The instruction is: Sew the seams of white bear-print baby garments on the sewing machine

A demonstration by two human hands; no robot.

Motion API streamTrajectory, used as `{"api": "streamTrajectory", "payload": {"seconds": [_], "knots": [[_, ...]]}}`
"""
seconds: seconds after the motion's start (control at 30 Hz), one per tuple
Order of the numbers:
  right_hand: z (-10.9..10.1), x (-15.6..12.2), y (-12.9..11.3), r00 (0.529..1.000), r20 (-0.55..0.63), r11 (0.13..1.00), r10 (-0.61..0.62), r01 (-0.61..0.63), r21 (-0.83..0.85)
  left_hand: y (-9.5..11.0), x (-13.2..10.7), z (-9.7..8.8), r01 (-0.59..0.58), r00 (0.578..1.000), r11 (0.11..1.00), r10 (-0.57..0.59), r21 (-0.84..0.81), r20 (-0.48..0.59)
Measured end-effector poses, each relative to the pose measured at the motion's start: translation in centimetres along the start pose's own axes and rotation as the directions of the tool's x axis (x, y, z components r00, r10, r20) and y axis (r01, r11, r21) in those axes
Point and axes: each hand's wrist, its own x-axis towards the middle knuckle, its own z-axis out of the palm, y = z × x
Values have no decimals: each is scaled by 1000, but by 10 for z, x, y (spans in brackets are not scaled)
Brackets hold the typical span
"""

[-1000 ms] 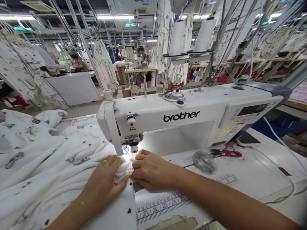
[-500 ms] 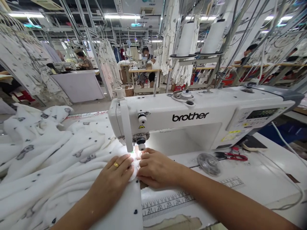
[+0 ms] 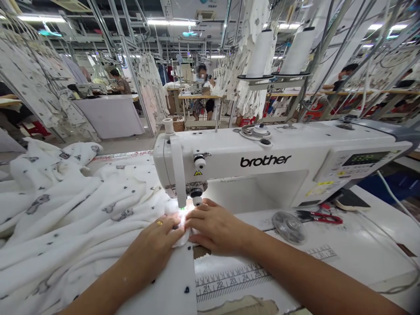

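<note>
White fabric with small dark printed figures [image 3: 121,188] spreads in folds over the left of the table and runs under the needle area of a white sewing machine [image 3: 226,151]. Just in front of the needle, my left hand [image 3: 157,238], a ring on one finger, has its fingers pressed together on the fabric's edge. Close by on the right, my right hand [image 3: 218,225] curls its fingers at that same edge, fingertips beside the presser foot. The machine's lamp lights the spot brightly. The needle and foot are mostly hidden behind fingers and glare.
Right of my hands lie a clear round bobbin-like disc [image 3: 288,227] and red-handled thread snips [image 3: 320,217]. A printed ruler scale [image 3: 234,280] marks the table's front. White thread cones [image 3: 259,54] stand behind the machine. Several co-workers sit at farther tables among hanging garments.
My left hand has slid slightly toward me and its fingers have shifted on the fabric. My right hand's fingers bunch a little closer to the left. The whole view has moved slightly.
</note>
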Motion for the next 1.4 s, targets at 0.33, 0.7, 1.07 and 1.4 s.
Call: {"api": "streamTrajectory", "payload": {"seconds": [0.33,0.7,1.07,1.4], "knots": [[1,0,-2,999,-37,999,-1,0,-41,-2,-1,0,12,1000,999,-13,-47,-8],[7,2,1,987,-68,982,146,-153,-112,-24,7,11,33,998,998,-31,-46,46],[6,0,3,989,-52,986,140,-144,-86,-33,3,16,22,1000,999,-22,-28,11],[7,-1,11,990,-78,986,118,-126,-108,-29,14,6,-11,999,1000,11,-6,48]]}}
